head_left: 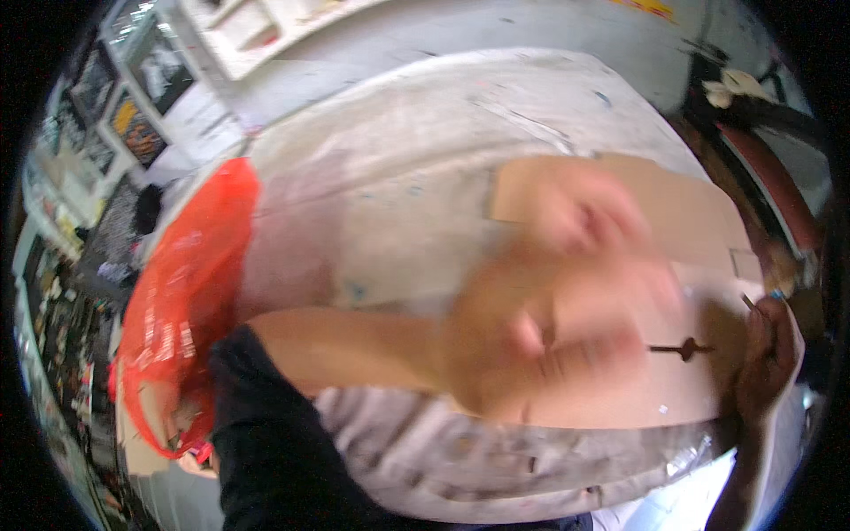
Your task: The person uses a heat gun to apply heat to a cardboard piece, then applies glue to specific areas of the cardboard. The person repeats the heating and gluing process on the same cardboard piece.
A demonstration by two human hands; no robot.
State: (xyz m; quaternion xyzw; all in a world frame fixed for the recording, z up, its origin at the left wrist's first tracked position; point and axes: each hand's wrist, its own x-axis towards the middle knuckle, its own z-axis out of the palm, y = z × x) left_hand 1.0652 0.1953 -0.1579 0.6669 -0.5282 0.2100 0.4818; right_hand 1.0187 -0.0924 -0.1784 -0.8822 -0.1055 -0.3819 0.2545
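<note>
A flat piece of brown cardboard (695, 212) lies on the right part of the table, with a dark narrow slot cut into it. My left arm reaches across from the left in a dark sleeve, and my left hand (575, 332) is over the cardboard, smeared by motion. Its fingers are too blurred to read, and so is a skin-coloured smear above it. At the cardboard's right edge is my right hand (767, 354), its fingers curled. A thin stick-like thing (749, 302) pokes out from them; its kind is too small to make out.
A pale, stained cloth (398, 230) covers the table and lies wrinkled along the near side. On the left is a shiny red plastic bag (190, 283). A chair-like thing with a reddish-brown part (772, 181) stands beyond the right edge. Cluttered shelves (66, 292) line the far left.
</note>
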